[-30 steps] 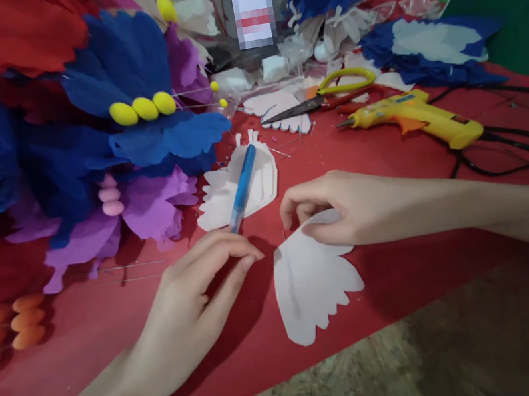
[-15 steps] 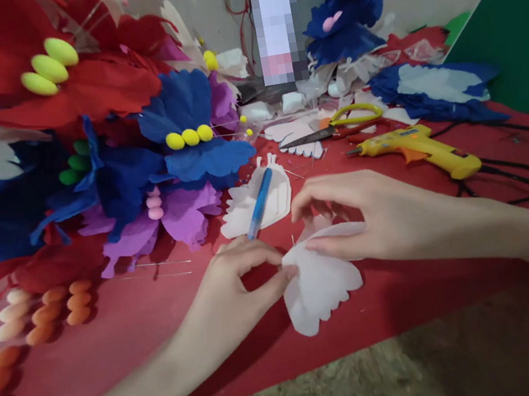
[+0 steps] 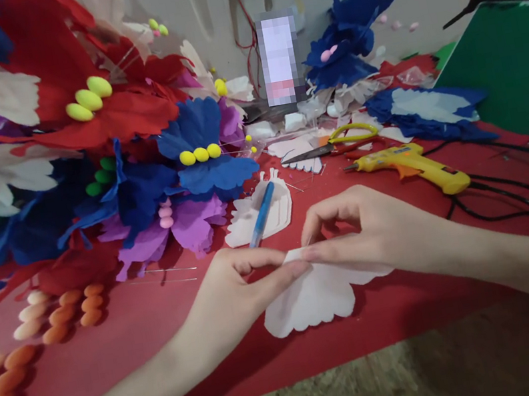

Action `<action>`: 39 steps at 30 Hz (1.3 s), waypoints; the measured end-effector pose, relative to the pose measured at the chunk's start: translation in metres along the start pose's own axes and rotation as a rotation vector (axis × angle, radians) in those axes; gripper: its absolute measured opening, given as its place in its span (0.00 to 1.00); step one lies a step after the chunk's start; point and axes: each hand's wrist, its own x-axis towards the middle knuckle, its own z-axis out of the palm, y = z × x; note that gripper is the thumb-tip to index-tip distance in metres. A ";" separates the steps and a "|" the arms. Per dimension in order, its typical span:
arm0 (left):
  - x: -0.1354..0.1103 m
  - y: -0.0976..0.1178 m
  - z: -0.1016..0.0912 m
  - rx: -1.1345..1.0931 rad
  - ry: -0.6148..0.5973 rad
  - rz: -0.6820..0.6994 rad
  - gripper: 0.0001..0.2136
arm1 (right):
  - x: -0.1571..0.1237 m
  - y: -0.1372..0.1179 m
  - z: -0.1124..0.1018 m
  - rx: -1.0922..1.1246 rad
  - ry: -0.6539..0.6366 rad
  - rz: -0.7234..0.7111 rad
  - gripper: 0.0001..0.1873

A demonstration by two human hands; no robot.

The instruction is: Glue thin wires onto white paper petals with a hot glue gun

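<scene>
A white scalloped paper piece (image 3: 312,298), shaped like a butterfly wing, is held above the red surface near its front edge. My left hand (image 3: 246,285) pinches its upper edge between thumb and fingers. Close beside it, my right hand (image 3: 351,231) is also closed on the upper edge, its fingertips almost meeting the left thumb. Part of the white piece reaches right, under the right hand. Just behind my hands, a blue pen (image 3: 263,212) rests on a stack of white cut pieces (image 3: 281,212).
Scissors with yellow handles (image 3: 352,134) and a yellow glue gun (image 3: 411,163) with black cable lie at the right. Butterflies in blue (image 3: 213,176), red and purple crowd the left. Orange oval pieces (image 3: 63,315) line the left front. A green board (image 3: 492,72) stands far right.
My hands have come closer together at the paper's upper edge. The white piece has turned, its scalloped edge now facing downward and more of it reaching right. The camera view has tilted up slightly.
</scene>
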 end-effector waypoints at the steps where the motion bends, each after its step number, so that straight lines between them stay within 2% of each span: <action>1: 0.000 0.000 0.000 -0.018 -0.004 -0.010 0.08 | 0.000 -0.001 0.000 -0.015 -0.009 -0.006 0.07; 3: 0.000 -0.001 0.000 -0.046 -0.003 -0.021 0.08 | -0.001 -0.004 -0.002 -0.057 -0.009 -0.029 0.07; 8: 0.001 -0.001 -0.003 -0.062 -0.007 -0.023 0.07 | -0.002 -0.012 -0.003 -0.106 0.089 -0.034 0.05; 13: 0.000 0.001 -0.005 0.028 0.031 0.017 0.05 | -0.004 -0.014 0.002 -0.045 0.061 0.010 0.04; 19: -0.001 0.003 -0.005 0.160 0.055 0.083 0.08 | -0.005 -0.014 0.005 -0.036 0.061 0.009 0.04; 24: -0.001 0.001 -0.004 0.161 0.043 0.082 0.08 | -0.006 -0.011 0.009 -0.019 0.052 0.029 0.04; 32: 0.000 -0.002 -0.003 0.133 0.012 0.002 0.10 | -0.005 -0.011 0.007 -0.021 0.122 -0.007 0.05; 39: 0.001 -0.002 -0.002 0.057 -0.063 -0.045 0.16 | -0.002 -0.009 0.005 -0.062 0.050 -0.004 0.03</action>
